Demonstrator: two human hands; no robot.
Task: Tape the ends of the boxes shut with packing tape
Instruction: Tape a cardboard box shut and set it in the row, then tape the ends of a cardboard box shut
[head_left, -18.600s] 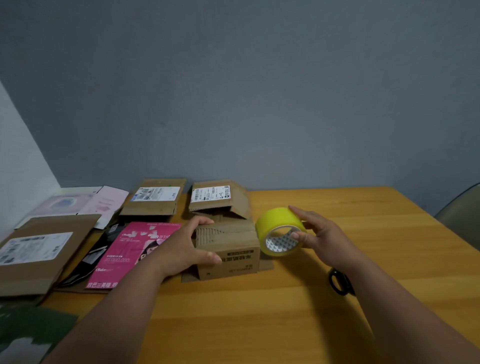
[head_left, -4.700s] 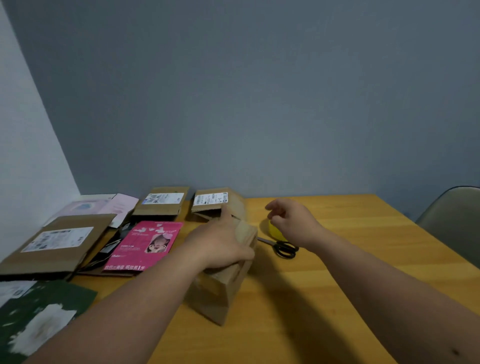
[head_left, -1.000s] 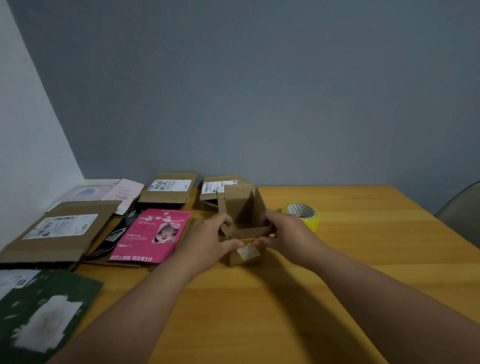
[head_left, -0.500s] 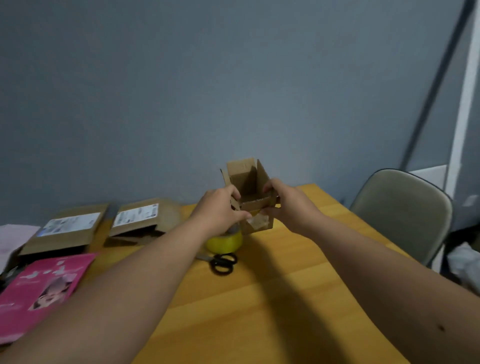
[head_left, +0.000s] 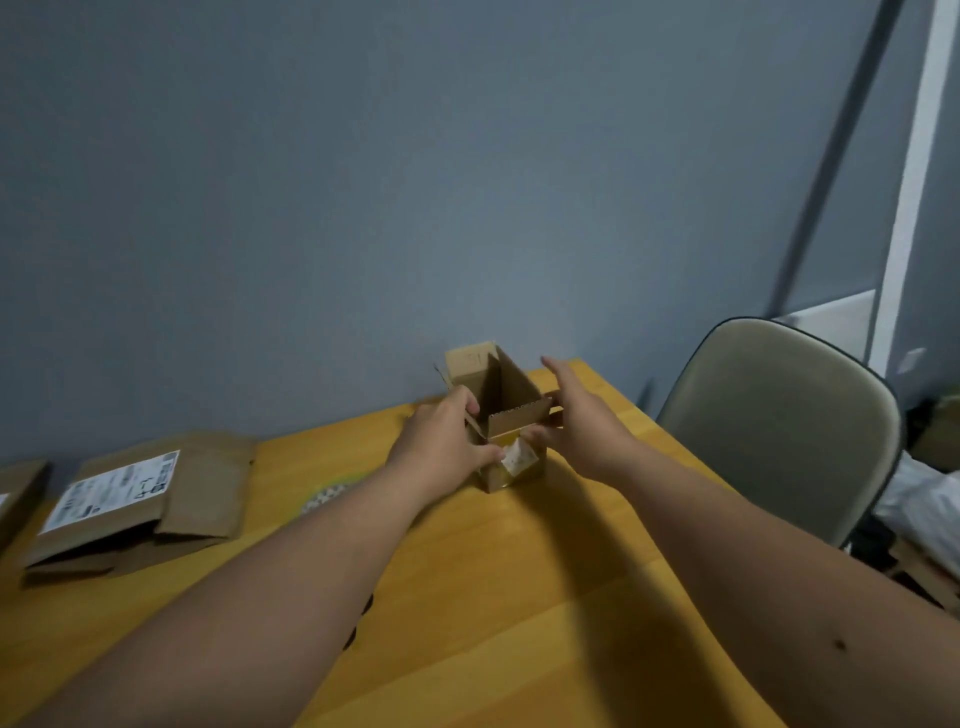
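A small brown cardboard box (head_left: 511, 465) stands upright on the wooden table (head_left: 519, 597) near its far right corner. Its top flaps stand up and the inside shows. A torn pale label sits on its front. My left hand (head_left: 441, 441) grips the box's left side, thumb on the front wall. My right hand (head_left: 576, 415) lies against the right side, fingers stretched straight past the flap and thumb at the front. The yellow tape roll (head_left: 324, 496) peeks out behind my left forearm.
Flattened cardboard boxes with white shipping labels (head_left: 130, 499) lie at the table's left. Dark scissors (head_left: 358, 621) show partly under my left forearm. A beige chair (head_left: 779, 415) stands right of the table, with bags on the floor beyond it.
My view has swung further right. The box has come down from the air onto the table. The right hand's fingers have straightened along its side.
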